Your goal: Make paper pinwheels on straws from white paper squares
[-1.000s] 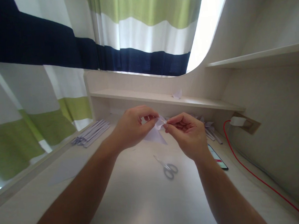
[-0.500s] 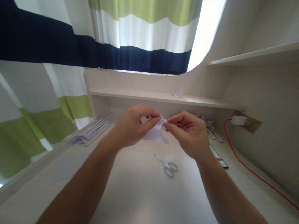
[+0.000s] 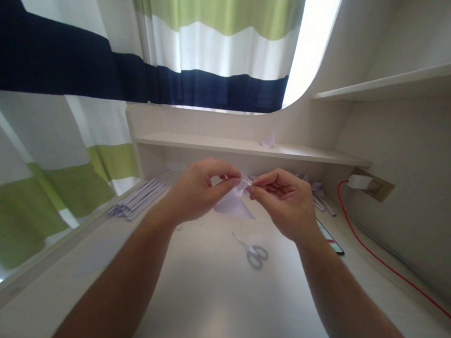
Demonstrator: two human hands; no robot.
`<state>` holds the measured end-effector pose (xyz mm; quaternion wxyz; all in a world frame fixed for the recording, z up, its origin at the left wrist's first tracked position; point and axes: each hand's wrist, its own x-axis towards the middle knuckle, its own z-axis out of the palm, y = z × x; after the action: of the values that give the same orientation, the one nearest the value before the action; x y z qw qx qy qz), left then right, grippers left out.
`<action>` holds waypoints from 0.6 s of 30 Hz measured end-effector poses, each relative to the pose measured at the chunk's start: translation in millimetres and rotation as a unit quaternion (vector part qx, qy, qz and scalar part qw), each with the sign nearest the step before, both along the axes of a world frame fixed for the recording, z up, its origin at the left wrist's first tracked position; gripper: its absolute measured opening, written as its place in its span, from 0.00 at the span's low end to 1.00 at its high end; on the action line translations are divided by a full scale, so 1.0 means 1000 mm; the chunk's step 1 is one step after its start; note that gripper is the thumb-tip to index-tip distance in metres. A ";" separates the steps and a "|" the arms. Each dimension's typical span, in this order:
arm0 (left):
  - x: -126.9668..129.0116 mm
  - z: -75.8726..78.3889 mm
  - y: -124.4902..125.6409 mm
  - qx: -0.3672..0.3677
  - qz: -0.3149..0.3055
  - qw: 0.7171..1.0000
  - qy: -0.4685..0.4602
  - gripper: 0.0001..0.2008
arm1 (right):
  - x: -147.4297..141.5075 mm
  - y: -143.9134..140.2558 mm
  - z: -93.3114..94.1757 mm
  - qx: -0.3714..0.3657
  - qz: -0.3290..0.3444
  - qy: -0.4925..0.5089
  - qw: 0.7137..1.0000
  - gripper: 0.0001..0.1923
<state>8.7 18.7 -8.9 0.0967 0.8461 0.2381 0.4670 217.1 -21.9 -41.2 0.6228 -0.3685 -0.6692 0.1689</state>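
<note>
Folded paper pinched between two hands above the desk.

The left hand (image 3: 196, 192) and right hand (image 3: 285, 201) each grip the folded paper (image 3: 234, 202) by its top; its point hangs down between them, with scissors (image 3: 253, 252) on the desk (image 3: 205, 306) below.

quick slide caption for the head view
Both hands, left and right, pinch folded paper above scissors on desk.

Thin matt paper piece (image 3: 234, 202); smooth pale wood-look desk (image 3: 204, 295); metal scissors (image 3: 252, 251).

Scissors (image 3: 253, 251) on desk (image 3: 205, 306) below hands; phone (image 3: 330, 237) right of them; paper strips (image 3: 138, 199) far left; shelf (image 3: 247, 149) behind.
</note>
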 end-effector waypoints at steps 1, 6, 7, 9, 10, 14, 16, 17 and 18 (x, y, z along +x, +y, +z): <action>0.000 0.000 0.000 0.000 -0.005 1.000 -0.001 0.06 | 0.000 0.000 0.000 -0.001 -0.002 -0.001 1.000 0.04; 0.000 0.000 0.000 -0.001 -0.016 1.000 0.000 0.06 | -0.001 -0.001 0.001 -0.004 -0.002 -0.003 1.000 0.04; 0.001 0.000 0.000 -0.002 -0.016 1.000 0.001 0.06 | -0.001 -0.001 0.001 -0.004 -0.003 -0.002 1.000 0.04; 0.001 0.000 -0.001 0.001 -0.016 1.000 0.003 0.06 | -0.001 -0.002 0.002 -0.007 -0.006 -0.003 1.000 0.04; 0.001 0.001 -0.001 0.003 -0.014 1.000 0.005 0.06 | -0.002 -0.003 0.003 -0.008 -0.009 -0.005 1.000 0.04; 0.000 0.002 -0.002 0.007 -0.012 1.000 0.020 0.06 | -0.003 -0.004 0.003 -0.011 -0.019 -0.019 1.000 0.03; -0.001 0.003 -0.002 0.007 -0.011 1.000 0.028 0.06 | -0.003 -0.004 0.003 -0.012 -0.019 -0.026 0.999 0.03; -0.002 0.003 -0.002 0.006 -0.010 0.999 0.033 0.06 | -0.002 -0.004 0.003 -0.013 -0.018 -0.029 0.999 0.02; -0.003 0.004 -0.002 0.005 -0.009 0.999 0.038 0.06 | -0.002 -0.004 0.003 -0.015 -0.015 -0.032 0.999 0.02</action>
<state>5.9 16.2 -5.1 0.0877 0.8657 0.2320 0.4348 215.2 -25.6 -38.6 0.5977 -0.3925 -0.6811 0.1576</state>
